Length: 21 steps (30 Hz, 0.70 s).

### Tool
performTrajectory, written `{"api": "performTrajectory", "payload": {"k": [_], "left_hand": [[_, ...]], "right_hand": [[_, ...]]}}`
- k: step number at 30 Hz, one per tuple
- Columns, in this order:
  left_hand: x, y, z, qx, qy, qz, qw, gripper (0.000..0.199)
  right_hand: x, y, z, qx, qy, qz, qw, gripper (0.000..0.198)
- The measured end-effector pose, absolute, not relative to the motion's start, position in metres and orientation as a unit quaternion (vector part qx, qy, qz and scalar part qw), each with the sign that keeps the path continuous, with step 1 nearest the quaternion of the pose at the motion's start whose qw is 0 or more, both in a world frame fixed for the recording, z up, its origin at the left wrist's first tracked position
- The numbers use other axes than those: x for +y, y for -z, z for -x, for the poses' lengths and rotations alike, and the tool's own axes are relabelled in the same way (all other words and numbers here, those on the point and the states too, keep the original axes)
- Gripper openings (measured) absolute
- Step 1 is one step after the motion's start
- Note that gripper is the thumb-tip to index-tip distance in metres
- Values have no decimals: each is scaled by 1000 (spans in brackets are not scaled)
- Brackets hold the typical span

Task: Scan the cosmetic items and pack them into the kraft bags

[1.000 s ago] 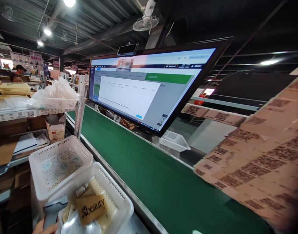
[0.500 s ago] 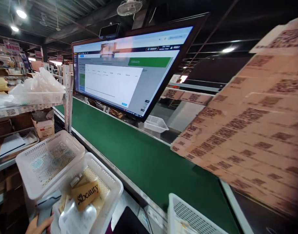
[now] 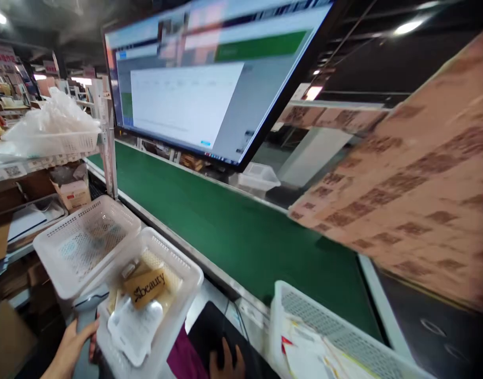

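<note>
My left hand (image 3: 73, 342) is wrapped round the handle of a grey handheld barcode scanner (image 3: 86, 321), held at the left side of a white plastic basket (image 3: 192, 279). Inside that basket lie a brown card (image 3: 147, 289) marked "beauty", a clear-wrapped white packet (image 3: 134, 329) and other small packets. At the bottom edge, my right hand (image 3: 228, 363) rests over a black pad (image 3: 213, 331), its fingers spread. Part of this hand is cut off by the frame, and no mouse can be made out under it.
A green conveyor belt (image 3: 210, 221) runs behind the baskets, below a large monitor (image 3: 178, 105). Another white basket (image 3: 48, 252) stands at left. A basket with papers (image 3: 279, 300) is at lower right. A cardboard sheet with printed codes (image 3: 415, 179) juts in from the right.
The camera view has tilted downward, so the monitor sits higher. My right hand has come into view on the black pad. My left hand still holds the scanner.
</note>
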<state>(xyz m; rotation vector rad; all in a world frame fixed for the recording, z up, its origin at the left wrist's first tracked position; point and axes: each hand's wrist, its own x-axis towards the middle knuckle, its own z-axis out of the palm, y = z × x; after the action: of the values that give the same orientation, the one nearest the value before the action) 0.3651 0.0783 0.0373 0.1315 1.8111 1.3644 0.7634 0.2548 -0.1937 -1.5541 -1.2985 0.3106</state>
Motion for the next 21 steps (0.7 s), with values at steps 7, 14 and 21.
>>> {"api": "performTrajectory", "payload": {"k": [7,14,21], "left_hand": [[73,-80,-363,712,-542,-57,443,70],[81,-73,-345,699,-524,-170,457,60],[125,-63,-365,542,-361,-510,562,62]], "right_hand": [[237,193,-733,-518,-190,739,387,62],[220,148,-734,-457,-156,736,474,86],[131,56,-612,-426,-556,475,533,105]]}}
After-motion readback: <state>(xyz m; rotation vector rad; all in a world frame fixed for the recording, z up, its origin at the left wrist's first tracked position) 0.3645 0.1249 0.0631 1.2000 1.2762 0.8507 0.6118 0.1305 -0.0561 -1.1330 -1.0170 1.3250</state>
